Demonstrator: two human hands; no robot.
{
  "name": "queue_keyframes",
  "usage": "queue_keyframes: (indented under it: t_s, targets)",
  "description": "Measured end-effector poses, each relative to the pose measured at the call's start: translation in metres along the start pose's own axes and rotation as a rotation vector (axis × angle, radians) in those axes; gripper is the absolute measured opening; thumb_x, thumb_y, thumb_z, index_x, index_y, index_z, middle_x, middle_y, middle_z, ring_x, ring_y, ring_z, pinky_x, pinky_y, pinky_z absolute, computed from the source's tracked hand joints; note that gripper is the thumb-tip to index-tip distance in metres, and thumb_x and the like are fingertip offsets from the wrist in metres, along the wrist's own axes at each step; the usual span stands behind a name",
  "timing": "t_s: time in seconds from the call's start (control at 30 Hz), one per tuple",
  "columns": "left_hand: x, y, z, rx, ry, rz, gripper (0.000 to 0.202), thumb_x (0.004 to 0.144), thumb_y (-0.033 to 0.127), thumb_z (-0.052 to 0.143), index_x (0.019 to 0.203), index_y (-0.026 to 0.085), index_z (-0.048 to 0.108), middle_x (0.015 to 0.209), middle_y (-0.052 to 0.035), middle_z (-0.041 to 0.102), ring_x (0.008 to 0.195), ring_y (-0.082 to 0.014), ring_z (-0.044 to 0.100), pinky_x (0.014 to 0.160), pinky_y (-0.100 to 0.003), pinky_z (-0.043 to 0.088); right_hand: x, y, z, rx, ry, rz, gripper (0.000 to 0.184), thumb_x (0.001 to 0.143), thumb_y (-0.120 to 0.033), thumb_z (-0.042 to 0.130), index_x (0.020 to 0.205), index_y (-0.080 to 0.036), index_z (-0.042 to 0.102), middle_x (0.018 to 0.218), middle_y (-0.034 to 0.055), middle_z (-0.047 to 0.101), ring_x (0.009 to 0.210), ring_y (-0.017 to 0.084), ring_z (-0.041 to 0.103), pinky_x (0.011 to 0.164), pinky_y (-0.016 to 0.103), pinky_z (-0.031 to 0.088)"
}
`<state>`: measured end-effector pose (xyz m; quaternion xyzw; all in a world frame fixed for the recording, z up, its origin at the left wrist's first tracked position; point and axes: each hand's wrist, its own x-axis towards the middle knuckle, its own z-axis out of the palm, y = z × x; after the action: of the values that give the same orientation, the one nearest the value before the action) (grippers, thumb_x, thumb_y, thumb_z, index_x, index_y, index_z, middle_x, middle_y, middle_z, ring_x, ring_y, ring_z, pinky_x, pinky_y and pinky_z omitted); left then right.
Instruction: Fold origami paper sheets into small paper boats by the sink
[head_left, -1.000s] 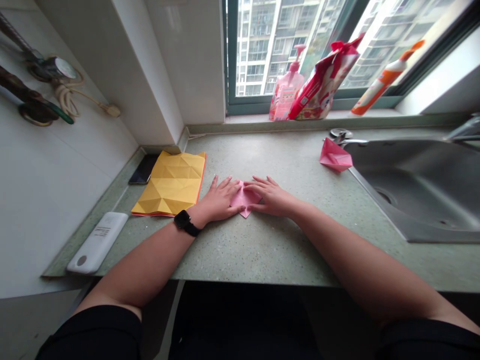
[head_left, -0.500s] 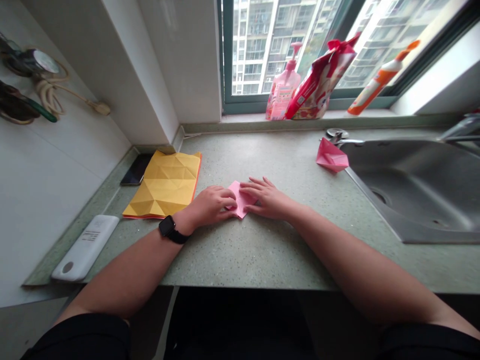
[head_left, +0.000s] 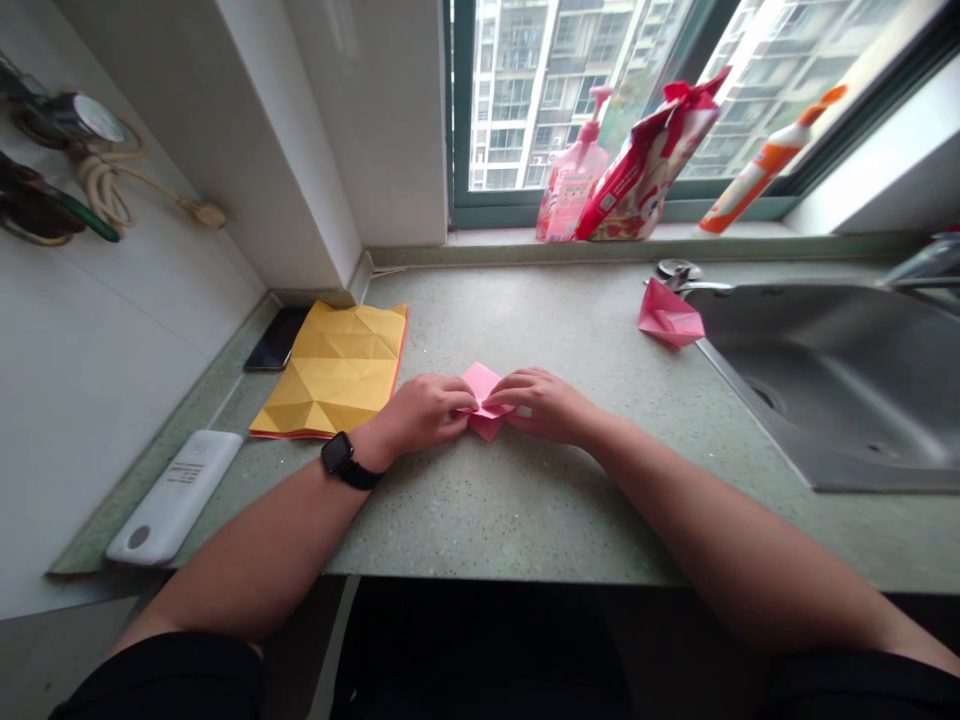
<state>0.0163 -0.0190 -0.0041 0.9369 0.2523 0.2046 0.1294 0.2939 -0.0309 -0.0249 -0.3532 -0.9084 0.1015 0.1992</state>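
A small folded piece of pink origami paper (head_left: 480,380) lies on the counter between my hands, partly covered by my fingers. On its left side, my left hand (head_left: 429,412) pinches an edge between thumb and fingers. My right hand (head_left: 546,405) grips the opposite side, fingers curled over the paper near its middle. A flap there looks raised, with a lower corner pointing toward me. Another folded pink paper shape (head_left: 670,314) stands at the right, by the sink's edge.
Creased yellow paper (head_left: 341,365) over orange sheets lies left, partly over a dark phone (head_left: 274,338). A white power bank (head_left: 176,497) rests near the counter's front left. The steel sink (head_left: 840,400) is at right. A pink pump bottle (head_left: 574,185) and red bag (head_left: 649,165) stand on the sill.
My right hand's fingers have gone from lying flat and spread on the pink paper to curling around it. A flap of the paper now lifts between both hands.
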Motion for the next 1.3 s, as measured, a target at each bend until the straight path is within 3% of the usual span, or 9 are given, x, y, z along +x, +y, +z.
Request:
queue_keyframes:
  t_s: [0.47,0.83,1.03,1.3]
  targets:
    - [-0.004,-0.003,0.0,0.103,-0.015,-0.048,0.019,0.107,0.027,0.064,0.109,0.027,0.083,0.115,-0.0039,0.082,0.1,-0.0225,0.077,0.087,-0.036,0.056,-0.003,0.002,-0.004,-0.03,0.013,0.0,0.027,0.103,-0.026,0.066,0.121,-0.032,0.086,0.118,0.0045,0.084,0.103,0.024,0.077,0.095,0.043,0.06]
    - [-0.002,-0.001,0.002,0.233,0.013,-0.093,0.015,0.108,0.027,0.063,0.107,0.022,0.077,0.098,-0.0055,0.081,0.09,-0.0225,0.075,0.079,-0.034,0.053,-0.006,0.003,-0.007,-0.084,0.035,0.01,0.024,0.101,-0.024,0.066,0.115,-0.029,0.085,0.113,0.0047,0.084,0.099,0.022,0.077,0.089,0.038,0.061]
    - [-0.003,0.001,0.001,0.188,0.044,-0.14,0.019,0.11,0.026,0.059,0.108,0.021,0.077,0.096,-0.0062,0.081,0.084,-0.0207,0.074,0.077,-0.032,0.053,-0.006,0.001,-0.009,-0.108,0.015,0.07,0.021,0.102,-0.025,0.063,0.11,-0.028,0.082,0.11,0.006,0.083,0.096,0.023,0.076,0.083,0.036,0.058]
    - [-0.002,0.009,-0.002,-0.03,0.046,-0.226,0.019,0.107,0.022,0.058,0.103,0.02,0.077,0.089,-0.0038,0.078,0.076,-0.0167,0.069,0.07,-0.029,0.048,-0.004,-0.004,-0.011,-0.071,-0.027,0.121,0.02,0.103,-0.028,0.06,0.107,-0.027,0.079,0.097,0.0039,0.081,0.082,0.018,0.071,0.071,0.031,0.048]
